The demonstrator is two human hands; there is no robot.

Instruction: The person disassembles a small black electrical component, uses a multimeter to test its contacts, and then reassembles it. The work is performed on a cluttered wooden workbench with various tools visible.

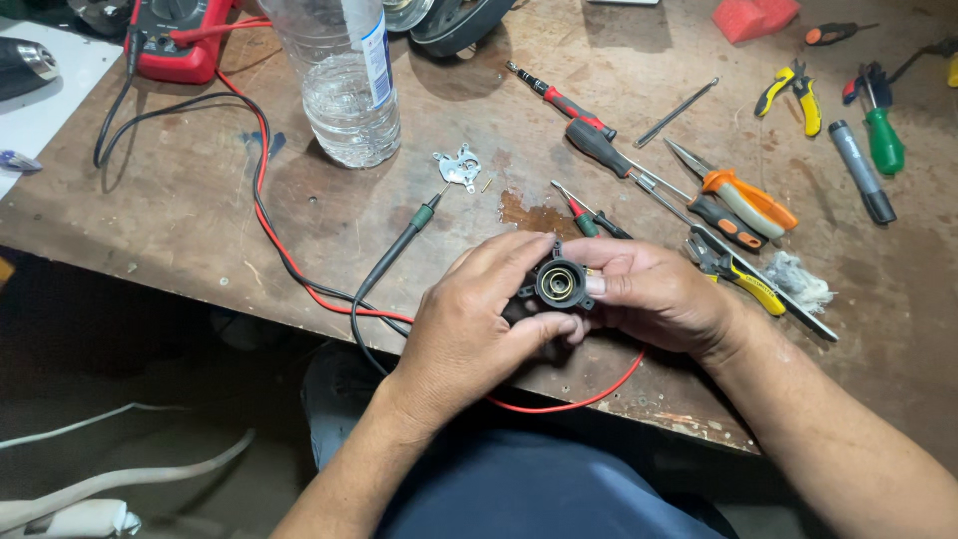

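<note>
Both my hands hold a small round black part (559,283) with a brass-coloured centre, just above the near edge of the worn wooden bench (180,210). My left hand (469,324) wraps it from the left, thumb under it. My right hand (654,291) grips it from the right, fingers along its side. Past my hands, a small silver metal plate (458,166) and a tiny screw lie on the bench. A black test probe with a green collar (417,222) points at that plate.
A red multimeter (178,40) sits far left, its red and black leads (264,200) trailing to my hands. A clear water bottle (344,85) stands behind. Screwdrivers (569,105), orange-handled pliers (743,200), yellow-handled pliers (748,279), a green screwdriver (883,140) and a red sponge (753,17) lie right.
</note>
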